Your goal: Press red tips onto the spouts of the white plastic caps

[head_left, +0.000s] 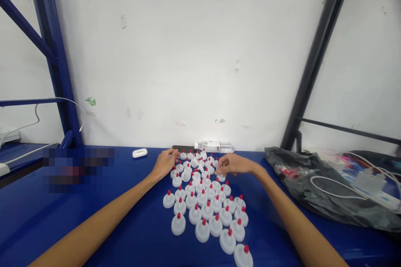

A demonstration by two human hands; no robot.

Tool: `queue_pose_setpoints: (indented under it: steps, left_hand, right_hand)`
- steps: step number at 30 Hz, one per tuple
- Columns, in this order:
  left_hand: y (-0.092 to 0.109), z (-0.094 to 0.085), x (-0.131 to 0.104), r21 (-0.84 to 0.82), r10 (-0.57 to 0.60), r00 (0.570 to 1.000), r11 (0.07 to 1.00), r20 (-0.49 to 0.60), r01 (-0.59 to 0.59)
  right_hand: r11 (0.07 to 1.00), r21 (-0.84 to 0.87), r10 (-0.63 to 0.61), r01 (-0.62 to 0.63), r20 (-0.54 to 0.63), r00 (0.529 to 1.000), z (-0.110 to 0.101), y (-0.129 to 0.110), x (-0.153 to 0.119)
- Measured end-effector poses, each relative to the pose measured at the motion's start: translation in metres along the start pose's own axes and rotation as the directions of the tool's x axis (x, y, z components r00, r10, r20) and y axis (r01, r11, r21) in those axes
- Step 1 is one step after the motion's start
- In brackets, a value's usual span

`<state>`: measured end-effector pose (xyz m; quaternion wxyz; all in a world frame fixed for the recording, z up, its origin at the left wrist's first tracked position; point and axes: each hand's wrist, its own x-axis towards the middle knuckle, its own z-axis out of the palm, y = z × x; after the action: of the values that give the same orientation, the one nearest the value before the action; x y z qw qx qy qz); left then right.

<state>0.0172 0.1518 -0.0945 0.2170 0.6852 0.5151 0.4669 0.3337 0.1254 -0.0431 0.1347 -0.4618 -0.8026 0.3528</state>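
Many round, translucent white plastic caps with red tips (207,210) stand upright on the blue table (131,225), spread from its middle towards me. At the back left of the group is my left hand (166,163), its fingers curled together beside the caps; what they hold, if anything, is hidden. My right hand (233,164) reaches in from the right, its fingers bent down and closed at the top of a white cap (221,177). A few white pieces without a visible red tip (186,175) lie among the back caps.
Behind the caps, a clear water bottle (216,147) lies on its side, with a dark phone-like slab (184,149) beside it. A small white case (139,153) sits at left. A black plastic bag (300,192) with cables covers the right side. Blue frame posts (54,50) rise at left.
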Motion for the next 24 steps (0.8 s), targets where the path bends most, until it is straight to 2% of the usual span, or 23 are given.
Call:
queue_pose_setpoints:
  steps: [2, 5, 8, 11, 16, 20, 24]
  left_hand:
    - [-0.003, 0.0, 0.001, 0.012, 0.016, 1.0, 1.0, 0.009, -0.016]
    - [-0.005, 0.001, 0.002, 0.028, 0.025, 1.0, 0.999, 0.017, -0.025]
    - [-0.005, 0.001, 0.002, 0.047, 0.006, 1.0, 0.999, 0.017, -0.006]
    - [-0.005, 0.001, 0.002, 0.061, -0.022, 1.0, 0.998, 0.01, 0.022]
    - [-0.008, 0.002, 0.002, 0.078, -0.115, 0.993, 0.991, 0.029, 0.112]
    - [-0.007, 0.001, 0.001, 0.137, -0.173, 0.983, 0.977, 0.053, 0.164]
    - [-0.001, -0.003, 0.0, 0.219, -0.175, 0.983, 0.963, 0.061, 0.158]
  right_hand:
    - [0.999, 0.037, -0.04, 0.038, 0.053, 0.998, -0.001, 0.0, -0.001]
    - [0.994, 0.059, -0.099, 0.095, 0.055, 0.994, -0.002, -0.002, -0.001]
    - [0.981, 0.102, -0.156, 0.163, -0.075, 0.985, -0.002, -0.004, 0.0]
    - [0.968, 0.182, -0.127, 0.172, -0.238, 0.963, -0.002, -0.005, 0.001]
    - [0.891, 0.389, -0.078, 0.233, -0.375, 0.924, -0.002, -0.003, 0.004]
    - [0.926, 0.292, -0.096, 0.238, -0.429, 0.898, -0.002, -0.001, 0.007]
    - [0.957, 0.175, -0.125, 0.23, -0.466, 0.876, -0.001, 0.001, 0.012]
